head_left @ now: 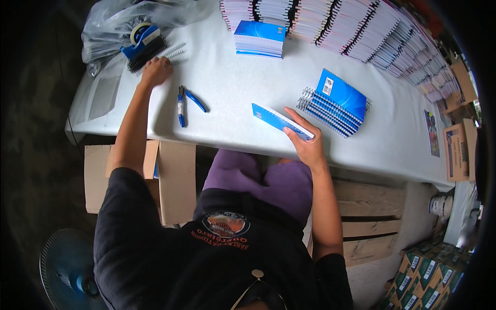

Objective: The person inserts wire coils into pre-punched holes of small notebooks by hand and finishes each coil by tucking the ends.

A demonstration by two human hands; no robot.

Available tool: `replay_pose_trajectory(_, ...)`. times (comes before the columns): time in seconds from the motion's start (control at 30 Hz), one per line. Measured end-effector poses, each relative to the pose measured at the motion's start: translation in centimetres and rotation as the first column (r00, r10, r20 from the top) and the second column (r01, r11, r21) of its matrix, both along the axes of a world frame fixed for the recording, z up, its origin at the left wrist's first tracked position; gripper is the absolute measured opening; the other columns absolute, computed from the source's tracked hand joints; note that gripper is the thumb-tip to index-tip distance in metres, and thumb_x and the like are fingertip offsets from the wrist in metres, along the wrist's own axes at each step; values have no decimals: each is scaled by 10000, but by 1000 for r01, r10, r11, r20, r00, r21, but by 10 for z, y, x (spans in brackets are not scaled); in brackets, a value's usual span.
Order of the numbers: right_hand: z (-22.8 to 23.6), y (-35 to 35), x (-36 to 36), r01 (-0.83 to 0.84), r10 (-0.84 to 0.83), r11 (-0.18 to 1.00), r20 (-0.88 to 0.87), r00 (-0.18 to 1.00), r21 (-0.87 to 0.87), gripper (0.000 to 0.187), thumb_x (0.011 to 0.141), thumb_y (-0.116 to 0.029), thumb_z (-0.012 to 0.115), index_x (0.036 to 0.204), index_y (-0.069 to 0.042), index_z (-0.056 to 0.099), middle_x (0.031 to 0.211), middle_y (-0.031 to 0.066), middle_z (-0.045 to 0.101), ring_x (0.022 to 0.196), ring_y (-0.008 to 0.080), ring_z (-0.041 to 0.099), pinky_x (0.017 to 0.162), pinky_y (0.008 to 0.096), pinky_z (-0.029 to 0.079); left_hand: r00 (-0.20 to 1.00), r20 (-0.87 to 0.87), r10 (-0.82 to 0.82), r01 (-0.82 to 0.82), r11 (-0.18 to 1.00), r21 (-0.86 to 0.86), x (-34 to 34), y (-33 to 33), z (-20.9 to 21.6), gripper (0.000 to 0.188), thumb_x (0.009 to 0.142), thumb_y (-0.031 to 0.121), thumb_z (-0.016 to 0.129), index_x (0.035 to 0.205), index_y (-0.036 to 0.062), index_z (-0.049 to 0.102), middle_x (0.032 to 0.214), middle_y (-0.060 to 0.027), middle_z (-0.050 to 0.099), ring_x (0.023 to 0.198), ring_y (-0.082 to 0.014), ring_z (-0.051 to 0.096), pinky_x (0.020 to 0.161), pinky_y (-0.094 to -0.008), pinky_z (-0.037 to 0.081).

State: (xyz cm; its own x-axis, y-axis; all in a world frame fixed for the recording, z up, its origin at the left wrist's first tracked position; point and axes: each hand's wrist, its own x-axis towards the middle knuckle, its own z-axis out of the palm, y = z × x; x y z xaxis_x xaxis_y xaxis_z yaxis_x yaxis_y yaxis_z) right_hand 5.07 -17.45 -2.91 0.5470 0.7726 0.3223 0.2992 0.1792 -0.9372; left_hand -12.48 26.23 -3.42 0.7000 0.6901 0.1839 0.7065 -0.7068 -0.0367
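Note:
My right hand [308,140] grips a thin notebook block with a blue cover [276,120], tilted above the table; no coil shows along its edge. At the far left, my left hand [156,71] reaches onto a pile of dark spiral binding coils [143,56], fingers curled down at its edge; what they pinch is hidden. A few lighter coils [175,50] lie beside that pile. Blue-handled pliers [182,111] rest with handles spread between my hands. Right of the held block sits a stack of spiral-bound blue notebooks [341,102].
A stack of blue-covered blocks [260,40] stands at the back, before long rows of stacked paper blocks [351,26]. A blue tape dispenser [141,40] and clear plastic [111,23] lie far left. Below the table edge are an open cardboard box [177,181] and a fan [67,274].

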Motion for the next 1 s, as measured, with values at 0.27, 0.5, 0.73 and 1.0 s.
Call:
replay_pose_trajectory(0.27,-9,-1,16,-12,14,1000,-54,998,28,326,832,19,575,1158,22,579,1080,94,638,962,108,577,845,239,455,748,636,-192,620,544,-565,33,-133,19,335,889,241,339,1068,21,518,736,-7,416,623,-103,336,592,-247,319)
replay_pose_trajectory(0.5,-11,3,14,42,-41,999,-77,996,15,304,811,30,599,1114,31,599,1053,99,646,952,122,590,841,254,465,833,494,-250,550,482,-683,54,-213,38,414,964,385,420,837,5,527,670,-46,470,637,-129,425,632,-273,394)
replay_pose_trajectory(0.73,-13,3,15,24,-22,999,-56,998,42,324,812,25,598,1136,12,598,1062,92,648,940,111,589,835,248,465,810,543,-220,567,528,-632,59,-215,37,276,939,274,519,839,17,521,665,9,446,615,-72,386,571,-211,357)
replay_pose_trajectory(1.0,-11,0,14,-18,19,1000,-65,998,19,311,819,4,605,1130,1,608,1014,91,664,883,103,594,793,242,474,579,460,-673,789,605,-107,74,-210,61,416,779,246,687,1116,72,516,1123,-80,567,957,-217,516,829,-377,382)
